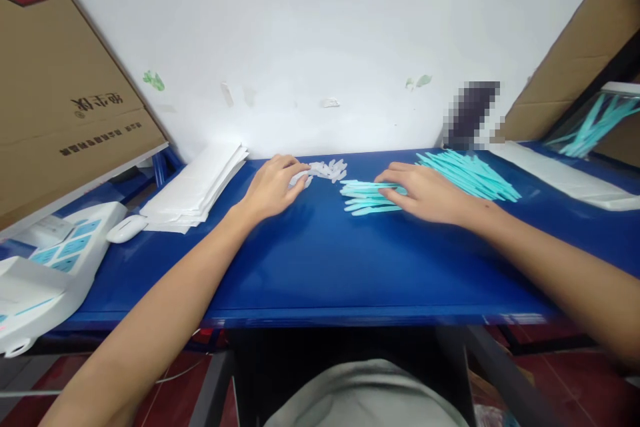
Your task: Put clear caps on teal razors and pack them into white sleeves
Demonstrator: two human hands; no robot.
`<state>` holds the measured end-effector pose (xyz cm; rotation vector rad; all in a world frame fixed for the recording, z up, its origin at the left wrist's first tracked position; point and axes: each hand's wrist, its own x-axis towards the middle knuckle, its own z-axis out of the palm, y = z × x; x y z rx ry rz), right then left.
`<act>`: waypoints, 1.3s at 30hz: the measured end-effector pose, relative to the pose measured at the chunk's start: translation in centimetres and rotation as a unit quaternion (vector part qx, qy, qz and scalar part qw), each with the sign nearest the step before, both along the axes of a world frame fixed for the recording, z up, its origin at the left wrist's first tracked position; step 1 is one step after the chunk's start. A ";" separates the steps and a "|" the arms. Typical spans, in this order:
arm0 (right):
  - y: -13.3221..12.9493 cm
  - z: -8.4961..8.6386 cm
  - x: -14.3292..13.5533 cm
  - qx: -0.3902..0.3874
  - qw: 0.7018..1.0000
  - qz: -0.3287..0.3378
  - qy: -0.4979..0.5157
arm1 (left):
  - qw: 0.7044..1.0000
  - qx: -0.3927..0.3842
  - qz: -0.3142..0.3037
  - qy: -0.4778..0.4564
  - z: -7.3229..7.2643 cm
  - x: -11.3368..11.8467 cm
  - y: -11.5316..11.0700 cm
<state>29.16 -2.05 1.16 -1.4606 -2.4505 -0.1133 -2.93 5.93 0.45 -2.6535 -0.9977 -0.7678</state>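
Note:
On the left, my left hand [275,187] is curled at the near end of a small pile of translucent white pieces [327,170]. Its thumb and forefinger are closed around one pale piece [299,178], whose exact kind I cannot make out. My right hand [420,192] rests over a row of flat turquoise sticks [363,197], with thumb and fingers bent onto their right ends. How many sticks it grips is hidden by the fingers. A larger heap of turquoise sticks [470,175] lies just behind the right hand.
White paper-like packets [193,190] are stacked on the blue table [320,267] at left, beside a white mouse-shaped object [127,229] and a white device with blue keys [75,247]. A long white strip [565,177] and a clear container of sticks [595,123] are at right.

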 end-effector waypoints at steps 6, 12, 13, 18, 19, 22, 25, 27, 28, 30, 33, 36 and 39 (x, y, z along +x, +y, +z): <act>-0.4 0.1 -0.4 -0.028 0.999 -0.028 -0.020 | 0.990 -0.065 0.035 0.123 -0.3 -1.5 1.3; -0.7 0.2 -0.8 -0.039 0.999 0.000 -0.029 | 0.984 -0.077 0.051 0.151 -0.4 -0.8 0.6; -0.7 0.2 -0.9 -0.035 0.999 0.000 -0.035 | 0.983 -0.077 0.057 0.155 -0.4 -0.6 0.5; -0.9 0.1 -1.2 -0.020 0.997 -0.024 -0.072 | 0.980 -0.077 0.054 0.175 -0.8 -0.1 0.2; -0.9 0.1 -1.3 -0.018 0.997 -0.031 -0.071 | 0.980 -0.078 0.046 0.176 -0.9 -0.1 0.2; -0.7 0.6 -1.2 0.001 0.997 -0.046 -0.065 | 0.980 -0.083 0.023 0.180 -0.9 0.2 0.2; 0.3 1.3 0.1 0.029 0.990 -0.122 -0.066 | 0.979 -0.089 0.005 0.184 -0.8 0.6 -0.2; 1.2 1.8 1.9 0.023 0.975 -0.210 -0.068 | 0.979 -0.091 -0.010 0.184 -0.6 0.9 -0.6; 1.7 2.0 3.0 0.009 0.965 -0.250 -0.073 | 0.979 -0.092 -0.021 0.183 -0.4 1.1 -0.8; 2.5 2.2 5.2 -0.035 0.950 -0.300 -0.082 | 0.979 -0.092 -0.043 0.179 -0.2 1.5 -1.3; 3.3 2.2 7.5 -0.083 0.940 -0.321 -0.080 | 0.979 -0.086 -0.066 0.171 0.1 2.0 -1.7; 3.6 1.8 8.1 -0.121 0.940 -0.310 -0.078 | 0.980 -0.077 -0.076 0.165 0.1 2.2 -1.8; 3.9 1.1 8.3 -0.139 0.944 -0.291 -0.076 | 0.981 -0.068 -0.083 0.162 -0.1 2.2 -1.7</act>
